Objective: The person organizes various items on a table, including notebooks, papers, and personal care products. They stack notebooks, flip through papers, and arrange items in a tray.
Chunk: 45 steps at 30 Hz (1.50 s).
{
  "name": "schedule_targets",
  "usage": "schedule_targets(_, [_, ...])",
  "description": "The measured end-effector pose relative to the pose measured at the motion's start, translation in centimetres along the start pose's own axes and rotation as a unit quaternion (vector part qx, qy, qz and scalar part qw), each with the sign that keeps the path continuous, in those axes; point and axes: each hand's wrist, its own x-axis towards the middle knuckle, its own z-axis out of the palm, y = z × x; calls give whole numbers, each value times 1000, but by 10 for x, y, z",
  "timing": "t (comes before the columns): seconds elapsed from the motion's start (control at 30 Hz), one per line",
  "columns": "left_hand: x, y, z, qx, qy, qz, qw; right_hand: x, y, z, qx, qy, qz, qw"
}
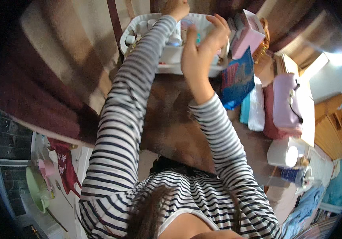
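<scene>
At the far side of the table stands a white plastic basket (170,70) holding several small bottles and jars. Among them are a white tube (175,39) near the middle and a small white jar (130,39) at the left end. My left hand (176,8) reaches across to the basket's far rim, fingers curled; the top of the picture cuts it off, and whatever it may hold is hidden. Over the right half of the basket is my right hand (203,51), thumb and fingers apart, with nothing seen in it.
Right of the basket are a pink box (249,36), a blue packet (238,79), a white packet (256,106) and a lilac pouch (285,101). Nearer are a white container (279,152) and a dark blue cup (294,175). Brown curtains (55,71) hang at the left.
</scene>
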Motion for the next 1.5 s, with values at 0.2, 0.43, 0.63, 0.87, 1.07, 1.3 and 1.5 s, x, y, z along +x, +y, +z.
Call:
schedule_targets(0.2, [93,-44,130,35,-233,1,972,-13,41,37,-57,-142,94,984])
schedule_targets(0.43, [119,-130,151,209,-658,-56,721,2,21,16,72,-273,248,927])
schedule_targets(0.63, [92,-103,122,295,-573,-133,753,23,26,21,139,-268,334,893])
schedule_targets(0.87, [84,-135,146,255,-607,12,753,45,30,27,149,-235,352,893])
schedule_targets(1.07, [79,-185,176,326,-590,85,734,47,35,16,122,-217,371,895])
schedule_targets(1.3, [114,-148,148,87,-500,-132,851,38,38,7,125,-190,363,904])
schedule_targets(1.5, [152,-31,43,-160,-376,-30,912,19,20,-23,226,-133,415,871])
